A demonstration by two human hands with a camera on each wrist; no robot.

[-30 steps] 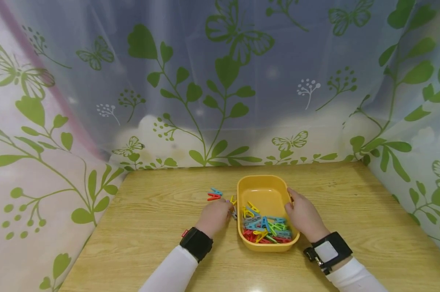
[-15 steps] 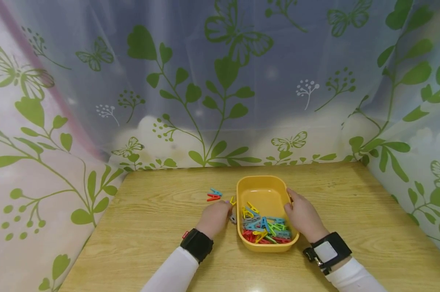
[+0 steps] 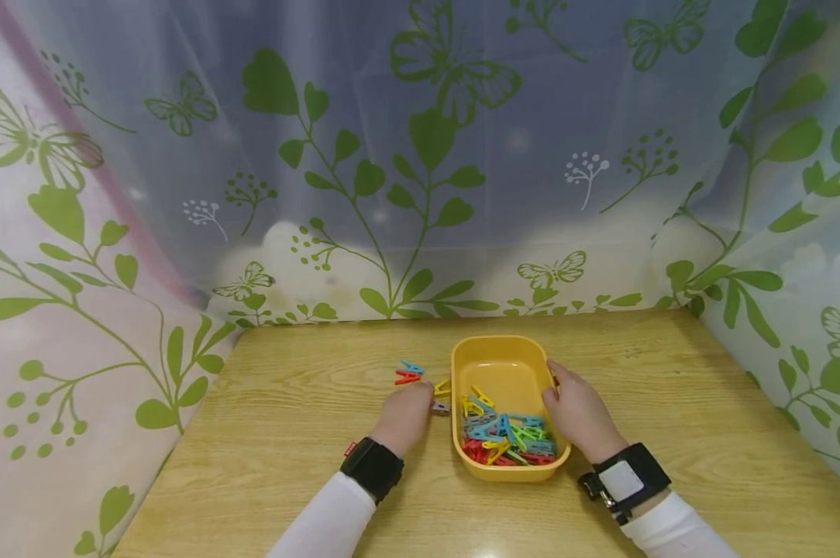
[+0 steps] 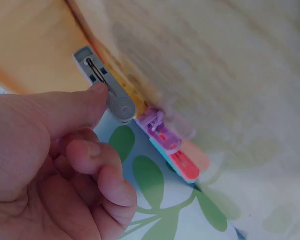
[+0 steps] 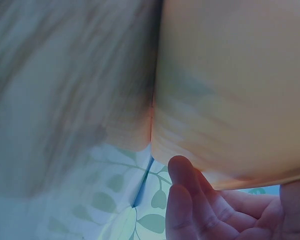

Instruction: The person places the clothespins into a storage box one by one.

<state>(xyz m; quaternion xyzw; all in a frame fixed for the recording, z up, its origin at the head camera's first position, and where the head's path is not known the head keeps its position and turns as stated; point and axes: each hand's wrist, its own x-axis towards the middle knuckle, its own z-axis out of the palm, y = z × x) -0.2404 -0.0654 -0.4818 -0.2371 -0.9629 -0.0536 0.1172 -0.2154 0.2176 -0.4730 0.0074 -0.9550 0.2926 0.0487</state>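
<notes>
My left hand (image 3: 404,415) pinches a grey clothespin (image 4: 121,104) just left of the yellow plastic bin (image 3: 507,353). In the left wrist view the thumb lies on the clothespin and the other fingers curl below. Beside it on the table is a yellow clothespin (image 3: 442,389), near the bin's wall. A purple clothespin (image 4: 162,134) shows in the left wrist view. Farther off lie a red clothespin (image 3: 407,377) and a blue clothespin (image 3: 413,366). With thumb over the rim and fingers against the outer wall, my right hand (image 3: 582,411) grips the bin's right side.
Several mixed-colour clothespins (image 3: 507,434) are heaped in the near half of the bin. Bin and hands are on a wood-grain table (image 3: 308,387). A patterned curtain (image 3: 364,194) borders the table's back and sides.
The left hand has shifted slightly left, and the grey clothespin in it has turned to point toward the bin. The yellow clothespin now lies lower. The right hand and bin stay put.
</notes>
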